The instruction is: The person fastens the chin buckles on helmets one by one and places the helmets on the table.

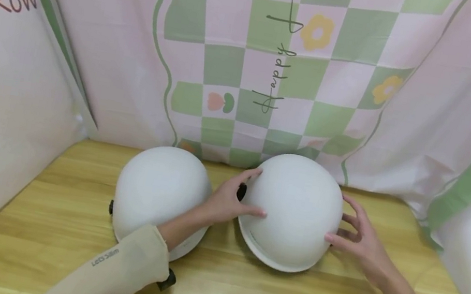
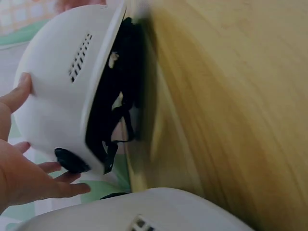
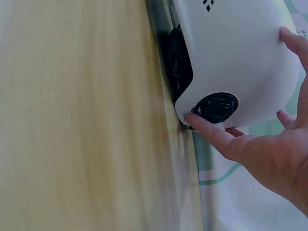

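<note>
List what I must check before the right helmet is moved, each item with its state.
1. Left hand touching the right helmet: ok.
2. Right hand touching its opposite side: ok.
3. Helmet upright, rounded top up: ok.
4. Left helmet apart from it: ok.
5. Left forearm not touching the left helmet: cannot tell; it overlaps it in the head view.
6. Black straps tucked inside: not ok; they show past the rim.

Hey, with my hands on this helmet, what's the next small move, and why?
I'd probably press both palms in gently to steady the right helmet. The left hand and right hand touch its rounded sides mainly with spread fingers, and the left helmet sits close by, so a slip could bump it.
</note>
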### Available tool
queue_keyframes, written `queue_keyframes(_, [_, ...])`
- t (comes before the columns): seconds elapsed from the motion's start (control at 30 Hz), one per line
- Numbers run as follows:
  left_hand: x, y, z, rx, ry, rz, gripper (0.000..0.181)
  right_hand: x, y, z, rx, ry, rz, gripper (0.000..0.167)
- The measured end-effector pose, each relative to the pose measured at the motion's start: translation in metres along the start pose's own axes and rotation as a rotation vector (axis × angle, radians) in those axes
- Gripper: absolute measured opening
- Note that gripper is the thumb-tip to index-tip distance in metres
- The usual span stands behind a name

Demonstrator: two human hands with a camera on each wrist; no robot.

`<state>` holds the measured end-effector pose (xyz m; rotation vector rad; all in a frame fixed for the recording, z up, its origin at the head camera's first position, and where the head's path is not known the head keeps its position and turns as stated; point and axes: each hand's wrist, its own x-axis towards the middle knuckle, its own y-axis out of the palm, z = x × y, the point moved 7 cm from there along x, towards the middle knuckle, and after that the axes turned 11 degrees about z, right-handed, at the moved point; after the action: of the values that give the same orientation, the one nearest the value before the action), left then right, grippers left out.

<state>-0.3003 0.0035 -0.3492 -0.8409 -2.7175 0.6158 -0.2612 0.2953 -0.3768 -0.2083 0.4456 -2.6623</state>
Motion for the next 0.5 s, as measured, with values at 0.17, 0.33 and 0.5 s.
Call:
queue_keyframes(0.17, [0.001, -0.01, -0.01, 0.002, 0.02, -0.073, 0.087, 0.003, 0.005, -0.001, 0.071, -0.022, -0.017, 0.091])
queue_keyframes(0.33, [0.003, -0.015, -0.018, 0.052, 0.042, -0.088, 0.089, 0.004, 0.01, -0.005, 0.177, -0.038, -0.013, 0.089])
queue_keyframes(0.5, [0.003, -0.019, -0.023, 0.089, 0.062, -0.101, 0.088, 0.006, 0.015, -0.006, 0.256, -0.064, -0.003, 0.086])
